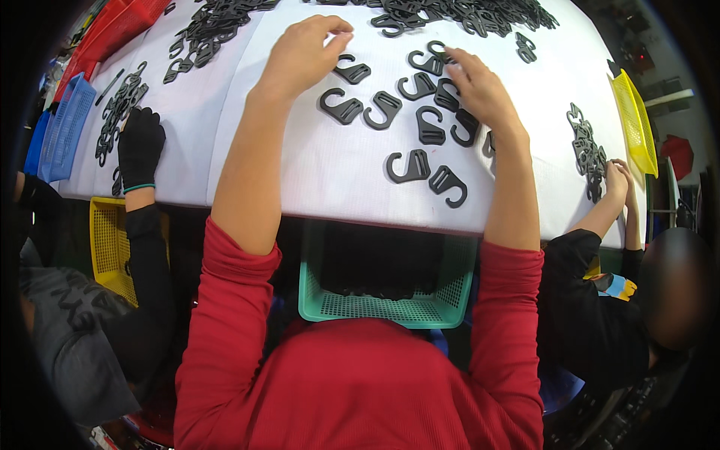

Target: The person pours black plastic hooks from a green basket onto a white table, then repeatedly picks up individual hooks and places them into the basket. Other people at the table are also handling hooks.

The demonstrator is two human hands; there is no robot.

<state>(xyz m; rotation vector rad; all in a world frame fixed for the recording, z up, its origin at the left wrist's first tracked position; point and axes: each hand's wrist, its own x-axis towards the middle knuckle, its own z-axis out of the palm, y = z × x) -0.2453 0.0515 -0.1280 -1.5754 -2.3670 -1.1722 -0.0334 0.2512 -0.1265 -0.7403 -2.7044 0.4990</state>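
Observation:
Black plastic strap hooks lie scattered on the white table in front of me. My left hand (304, 58) hovers just above a hook (354, 71), its thumb and fingers apart with nothing visible between them. Over the right side of the loose group, my right hand (484, 88) reaches out with stretched fingers. Its fingertips are beside or on a hook (426, 63); whether they touch it I cannot tell. Part of another hook (466, 127) shows beneath that hand. Nearer the front edge lie two more hooks, one (409, 166) beside another (448, 186).
Heaps of hooks (480, 13) cover the far side. A green basket (382, 307) sits below the table edge. Co-workers flank me, a black-gloved hand (141, 146) at left and bare hands (619, 180) at right, each by hooks. Blue (69, 127) and yellow baskets (634, 124) line the sides.

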